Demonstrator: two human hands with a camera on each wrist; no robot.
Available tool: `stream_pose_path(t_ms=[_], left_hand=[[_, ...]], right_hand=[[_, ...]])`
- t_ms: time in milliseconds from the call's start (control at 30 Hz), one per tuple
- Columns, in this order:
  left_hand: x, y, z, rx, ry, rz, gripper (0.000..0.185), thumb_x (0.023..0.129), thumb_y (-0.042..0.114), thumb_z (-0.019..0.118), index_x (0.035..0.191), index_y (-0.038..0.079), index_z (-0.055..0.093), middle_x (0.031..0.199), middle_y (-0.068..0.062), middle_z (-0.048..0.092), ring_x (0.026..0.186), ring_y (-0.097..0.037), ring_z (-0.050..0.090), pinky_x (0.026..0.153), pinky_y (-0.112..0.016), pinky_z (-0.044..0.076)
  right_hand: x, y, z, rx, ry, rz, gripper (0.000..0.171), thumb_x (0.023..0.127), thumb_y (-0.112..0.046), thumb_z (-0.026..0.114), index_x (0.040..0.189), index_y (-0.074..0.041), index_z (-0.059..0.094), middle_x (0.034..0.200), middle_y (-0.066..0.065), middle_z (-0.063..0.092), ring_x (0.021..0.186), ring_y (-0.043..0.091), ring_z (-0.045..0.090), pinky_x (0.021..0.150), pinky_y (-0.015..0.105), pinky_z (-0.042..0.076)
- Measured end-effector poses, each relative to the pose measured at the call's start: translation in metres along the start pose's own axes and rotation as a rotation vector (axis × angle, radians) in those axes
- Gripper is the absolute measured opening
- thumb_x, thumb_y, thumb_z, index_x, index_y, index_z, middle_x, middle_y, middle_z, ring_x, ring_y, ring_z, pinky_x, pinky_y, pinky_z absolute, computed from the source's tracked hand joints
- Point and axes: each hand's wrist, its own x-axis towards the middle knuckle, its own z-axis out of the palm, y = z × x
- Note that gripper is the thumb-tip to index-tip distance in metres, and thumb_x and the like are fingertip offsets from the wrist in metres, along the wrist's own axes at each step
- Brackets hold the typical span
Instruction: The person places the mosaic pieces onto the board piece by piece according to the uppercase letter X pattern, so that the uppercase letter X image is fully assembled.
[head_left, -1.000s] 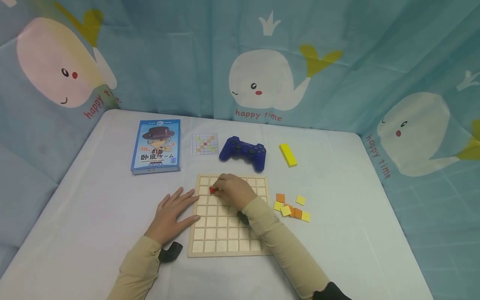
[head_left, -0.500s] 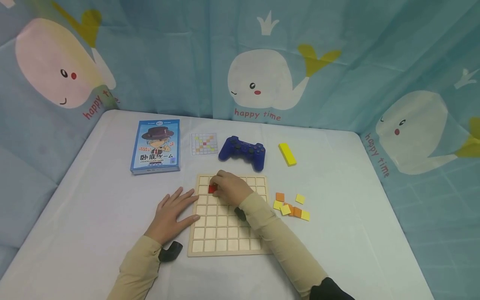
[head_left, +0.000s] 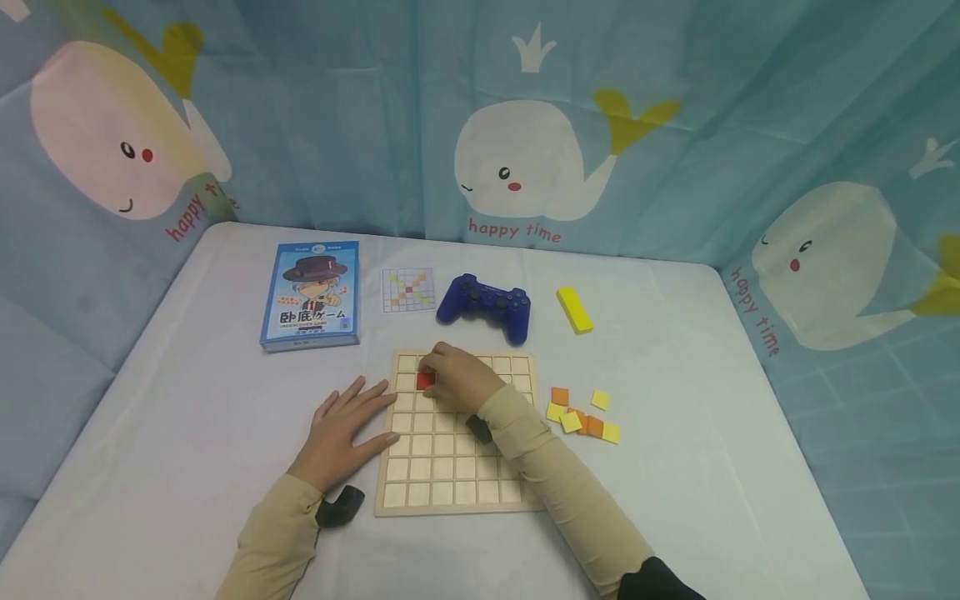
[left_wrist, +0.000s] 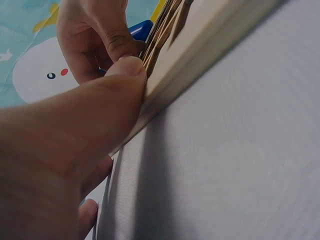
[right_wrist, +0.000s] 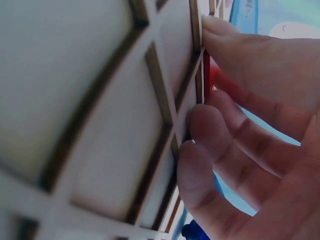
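A wooden grid board (head_left: 450, 475) lies on the white table. My right hand (head_left: 457, 377) rests over its upper left part, fingers curled, and pinches a red tile (head_left: 425, 381) that sits in a cell of the second row. The right wrist view shows the red tile (right_wrist: 207, 75) between thumb and fingers against the board (right_wrist: 100, 125). My left hand (head_left: 348, 425) lies flat on the table with straight fingers. Its thumb (left_wrist: 115, 95) touches the board's left edge (left_wrist: 210, 45).
Loose orange and yellow tiles (head_left: 585, 414) lie right of the board. Behind it are a blue card box (head_left: 311, 293), a pattern card (head_left: 408, 289), a blue gamepad (head_left: 486, 305) and a yellow block (head_left: 575, 310). A whale-print curtain surrounds the table.
The red tile has gone from tilted at the fingertips to lying flatter in its cell. The right hand shifted slightly; the left hand stayed still.
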Motion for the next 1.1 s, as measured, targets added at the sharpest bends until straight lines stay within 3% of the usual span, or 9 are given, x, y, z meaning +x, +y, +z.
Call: stream_pose_path(t_ms=[533, 700, 900, 967, 1100], left_hand=[[-0.001, 0.001, -0.002, 0.003, -0.034, 0.016, 0.063, 0.082, 0.046, 0.071, 0.137, 0.022, 0.052, 0.149, -0.002, 0.043, 0.144, -0.033, 0.022, 0.114, -0.059, 0.011], [-0.001, 0.000, -0.004, 0.033, -0.028, 0.049, 0.065, 0.082, 0.046, 0.071, 0.139, 0.020, 0.051, 0.150, -0.004, 0.042, 0.143, -0.036, 0.023, 0.113, -0.060, 0.012], [-0.002, 0.000, -0.002, 0.029, -0.007, 0.054, 0.062, 0.083, 0.044, 0.070, 0.137, 0.019, 0.053, 0.149, -0.005, 0.043, 0.142, -0.036, 0.024, 0.112, -0.060, 0.013], [-0.001, 0.001, -0.001, 0.029, 0.004, 0.051, 0.060, 0.085, 0.043, 0.069, 0.137, 0.019, 0.053, 0.148, -0.005, 0.044, 0.142, -0.036, 0.025, 0.112, -0.059, 0.013], [-0.001, 0.002, 0.000, 0.028, 0.015, 0.042, 0.058, 0.086, 0.041, 0.068, 0.137, 0.018, 0.053, 0.147, -0.005, 0.045, 0.142, -0.036, 0.026, 0.113, -0.058, 0.013]], right_hand=[[-0.002, 0.001, 0.001, -0.001, -0.021, -0.024, 0.031, 0.088, -0.025, 0.070, 0.116, -0.012, 0.066, 0.106, -0.002, 0.059, 0.085, 0.007, 0.056, 0.082, 0.019, 0.050], [-0.009, 0.002, -0.008, -0.025, -0.031, -0.036, 0.036, 0.090, -0.027, 0.068, 0.121, -0.010, 0.063, 0.113, 0.001, 0.061, 0.094, 0.011, 0.060, 0.089, 0.021, 0.051], [-0.060, 0.030, -0.036, 0.001, 0.072, -0.006, 0.037, 0.090, -0.023, 0.068, 0.122, -0.004, 0.061, 0.115, 0.009, 0.062, 0.102, 0.020, 0.061, 0.093, 0.033, 0.052], [-0.083, 0.045, -0.044, -0.003, 0.119, 0.046, 0.038, 0.089, -0.021, 0.069, 0.121, -0.003, 0.061, 0.113, 0.011, 0.063, 0.101, 0.022, 0.062, 0.092, 0.036, 0.052], [-0.131, 0.075, -0.054, 0.013, 0.156, 0.264, 0.038, 0.089, -0.019, 0.069, 0.122, -0.004, 0.061, 0.113, 0.010, 0.064, 0.100, 0.024, 0.062, 0.088, 0.040, 0.054]])
